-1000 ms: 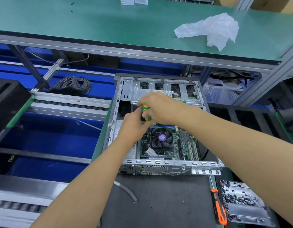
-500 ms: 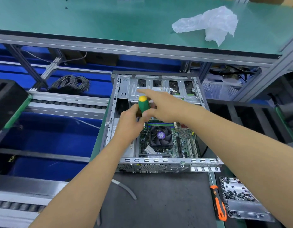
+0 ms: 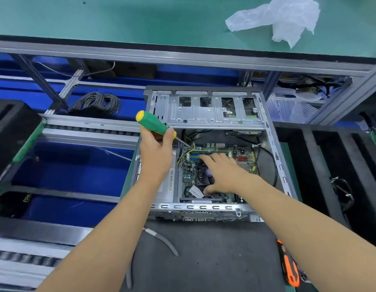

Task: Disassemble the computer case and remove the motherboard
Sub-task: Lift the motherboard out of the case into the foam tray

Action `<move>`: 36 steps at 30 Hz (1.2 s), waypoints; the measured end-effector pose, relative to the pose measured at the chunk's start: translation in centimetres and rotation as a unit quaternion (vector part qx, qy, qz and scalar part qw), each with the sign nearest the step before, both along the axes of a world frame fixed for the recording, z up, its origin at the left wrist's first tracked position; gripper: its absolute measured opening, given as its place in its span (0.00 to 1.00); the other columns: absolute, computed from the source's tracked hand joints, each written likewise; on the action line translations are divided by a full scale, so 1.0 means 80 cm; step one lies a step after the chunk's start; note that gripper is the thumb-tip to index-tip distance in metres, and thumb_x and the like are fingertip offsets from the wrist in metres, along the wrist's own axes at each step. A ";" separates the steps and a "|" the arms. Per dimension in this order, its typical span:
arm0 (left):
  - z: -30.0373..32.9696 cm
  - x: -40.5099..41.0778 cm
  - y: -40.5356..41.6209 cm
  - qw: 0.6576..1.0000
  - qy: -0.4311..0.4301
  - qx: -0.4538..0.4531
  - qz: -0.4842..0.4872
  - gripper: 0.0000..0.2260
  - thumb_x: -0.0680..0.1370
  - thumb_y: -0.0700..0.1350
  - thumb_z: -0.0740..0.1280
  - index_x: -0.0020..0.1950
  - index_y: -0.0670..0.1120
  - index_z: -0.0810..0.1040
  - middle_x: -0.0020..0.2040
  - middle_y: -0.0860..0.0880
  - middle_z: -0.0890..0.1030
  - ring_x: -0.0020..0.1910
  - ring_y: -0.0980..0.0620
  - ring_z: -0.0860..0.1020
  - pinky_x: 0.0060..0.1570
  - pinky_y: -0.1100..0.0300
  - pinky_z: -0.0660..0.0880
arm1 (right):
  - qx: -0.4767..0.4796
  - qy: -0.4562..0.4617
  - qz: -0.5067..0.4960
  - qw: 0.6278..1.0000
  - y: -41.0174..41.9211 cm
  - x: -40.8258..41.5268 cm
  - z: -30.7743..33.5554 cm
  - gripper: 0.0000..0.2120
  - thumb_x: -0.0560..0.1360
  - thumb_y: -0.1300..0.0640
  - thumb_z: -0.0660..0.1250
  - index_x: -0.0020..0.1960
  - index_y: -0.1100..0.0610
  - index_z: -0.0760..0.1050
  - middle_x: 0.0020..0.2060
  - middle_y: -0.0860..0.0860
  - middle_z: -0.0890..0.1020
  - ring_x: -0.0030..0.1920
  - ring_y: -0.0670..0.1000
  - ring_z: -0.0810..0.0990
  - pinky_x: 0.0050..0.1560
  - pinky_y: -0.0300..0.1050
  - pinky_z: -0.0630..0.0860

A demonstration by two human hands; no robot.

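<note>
Motherboard (image 3: 241, 159) under right hand (image 3: 221, 175) fingers (image 3: 206, 158)

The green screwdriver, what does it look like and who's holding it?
The green screwdriver has a chunky, plastic-looking green handle with a yellow cap and a thin silver shaft. The left hand grips the handle, tilting it so the tip slants down right, toward yellow wires at the motherboard's back corner. Whether the tip touches anything is unclear.

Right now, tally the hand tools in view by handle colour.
Green and yellow handle: 1, the screwdriver held in the left hand.
Orange and black handle: 1, lying on the mat.
Grey handles: 1, the pliers.
Total: 3
</note>
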State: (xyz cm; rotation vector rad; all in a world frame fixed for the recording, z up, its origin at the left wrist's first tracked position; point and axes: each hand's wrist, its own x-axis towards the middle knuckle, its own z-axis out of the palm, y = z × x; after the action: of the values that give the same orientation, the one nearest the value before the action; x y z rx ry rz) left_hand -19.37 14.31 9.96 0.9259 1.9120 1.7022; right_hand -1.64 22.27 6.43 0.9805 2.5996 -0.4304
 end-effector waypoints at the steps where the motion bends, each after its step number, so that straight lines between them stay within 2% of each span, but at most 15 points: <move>1: -0.001 0.000 0.000 1.000 0.002 -0.003 0.001 0.15 0.79 0.47 0.67 0.64 0.48 0.67 0.49 0.50 0.80 0.46 0.56 0.79 0.46 0.68 0.74 | 0.002 0.002 -0.002 1.000 0.000 -0.001 -0.003 0.53 0.67 0.36 0.74 0.79 0.51 0.45 0.72 0.54 0.62 0.73 0.59 0.58 0.72 0.58 0.60; 7: -0.002 0.001 0.002 1.000 -0.004 0.004 -0.001 0.15 0.80 0.47 0.66 0.64 0.46 0.67 0.50 0.47 0.80 0.47 0.52 0.80 0.44 0.72 0.73 | -0.020 0.030 -0.026 0.999 0.013 0.001 0.002 0.51 0.64 0.37 0.75 0.77 0.50 0.52 0.70 0.53 0.65 0.71 0.58 0.61 0.71 0.58 0.60; 11: -0.003 0.000 0.003 1.000 -0.001 0.005 0.002 0.16 0.80 0.47 0.66 0.65 0.46 0.67 0.50 0.49 0.79 0.47 0.52 0.80 0.42 0.74 0.72 | -0.047 0.082 -0.049 0.994 0.024 0.010 0.018 0.53 0.63 0.36 0.76 0.77 0.48 0.51 0.71 0.53 0.64 0.71 0.57 0.59 0.70 0.58 0.60; 16: -0.003 0.001 0.003 1.000 -0.013 0.010 0.005 0.17 0.80 0.47 0.66 0.66 0.46 0.66 0.48 0.51 0.79 0.45 0.55 0.81 0.41 0.74 0.72 | -0.066 0.119 -0.079 0.987 0.032 0.026 0.046 0.53 0.62 0.36 0.77 0.77 0.48 0.53 0.67 0.51 0.67 0.68 0.56 0.62 0.68 0.57 0.64; 20: -0.003 -0.001 0.003 0.999 -0.033 0.020 0.001 0.14 0.80 0.48 0.65 0.63 0.48 0.67 0.45 0.53 0.79 0.42 0.56 0.81 0.41 0.71 0.74 | -0.091 0.147 -0.126 0.977 0.032 0.048 0.064 0.54 0.60 0.34 0.77 0.77 0.47 0.53 0.72 0.50 0.65 0.71 0.54 0.60 0.70 0.59 0.64; 23: -0.002 -0.001 0.002 0.998 -0.054 0.014 0.005 0.14 0.80 0.49 0.65 0.63 0.47 0.67 0.47 0.50 0.80 0.45 0.51 0.81 0.47 0.61 0.77 | -0.118 0.207 -0.189 0.952 0.024 0.068 0.074 0.53 0.60 0.33 0.77 0.77 0.46 0.56 0.73 0.45 0.65 0.72 0.50 0.64 0.69 0.51 0.66; 25: -0.002 -0.002 0.002 0.998 -0.058 0.005 0.003 0.15 0.80 0.51 0.65 0.63 0.48 0.67 0.51 0.48 0.80 0.48 0.49 0.81 0.53 0.54 0.77 | -0.163 0.267 -0.250 0.917 0.014 0.081 0.080 0.52 0.57 0.30 0.76 0.75 0.43 0.59 0.67 0.40 0.69 0.65 0.45 0.69 0.62 0.44 0.67; 28: -0.003 0.000 0.000 0.999 -0.044 -0.010 0.004 0.13 0.79 0.53 0.65 0.60 0.52 0.68 0.52 0.50 0.80 0.51 0.51 0.81 0.58 0.51 0.77 | -0.233 0.353 -0.315 0.850 -0.002 0.102 0.092 0.46 0.55 0.25 0.73 0.69 0.37 0.67 0.59 0.34 0.73 0.58 0.37 0.72 0.56 0.41 0.67; 31: -0.002 0.001 0.000 0.999 -0.021 -0.024 -0.002 0.13 0.77 0.54 0.65 0.59 0.53 0.69 0.53 0.49 0.80 0.53 0.49 0.80 0.60 0.46 0.75 | -0.297 0.424 -0.359 0.777 -0.017 0.124 0.104 0.25 0.59 0.27 0.72 0.55 0.27 0.74 0.49 0.28 0.78 0.49 0.29 0.76 0.51 0.38 0.67; 32: -0.002 0.001 -0.001 1.000 -0.014 -0.028 -0.004 0.13 0.77 0.55 0.66 0.58 0.52 0.69 0.53 0.49 0.80 0.54 0.48 0.80 0.60 0.44 0.74 | -0.330 0.461 -0.371 0.736 -0.021 0.131 0.105 0.19 0.61 0.30 0.73 0.51 0.30 0.77 0.47 0.31 0.81 0.46 0.33 0.79 0.51 0.40 0.68; 33: -0.001 0.001 -0.001 0.999 -0.005 -0.032 -0.006 0.13 0.77 0.55 0.66 0.57 0.53 0.69 0.53 0.48 0.80 0.54 0.47 0.79 0.61 0.43 0.74 | -0.365 0.504 -0.378 0.686 -0.024 0.139 0.104 0.17 0.63 0.35 0.74 0.50 0.36 0.80 0.46 0.38 0.83 0.45 0.40 0.81 0.52 0.44 0.70; 34: -0.001 0.001 -0.001 0.999 0.006 -0.040 -0.008 0.13 0.77 0.56 0.66 0.57 0.53 0.69 0.53 0.49 0.80 0.54 0.48 0.79 0.61 0.43 0.74 | -0.399 0.541 -0.382 0.634 -0.027 0.148 0.104 0.16 0.66 0.38 0.74 0.50 0.44 0.82 0.46 0.45 0.84 0.46 0.47 0.82 0.52 0.47 0.71; 36: -0.001 0.002 -0.003 0.998 0.027 -0.057 -0.012 0.13 0.76 0.57 0.67 0.56 0.55 0.69 0.52 0.51 0.80 0.53 0.49 0.80 0.60 0.44 0.74 | -0.448 0.595 -0.380 0.549 -0.031 0.169 0.107 0.16 0.72 0.43 0.70 0.55 0.52 0.83 0.51 0.52 0.84 0.50 0.52 0.82 0.51 0.48 0.77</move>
State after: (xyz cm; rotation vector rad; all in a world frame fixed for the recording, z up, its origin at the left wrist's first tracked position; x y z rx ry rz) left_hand -19.22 14.06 9.91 0.9567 2.0017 1.5509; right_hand 11.89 19.78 14.96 1.5407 1.6548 -3.1399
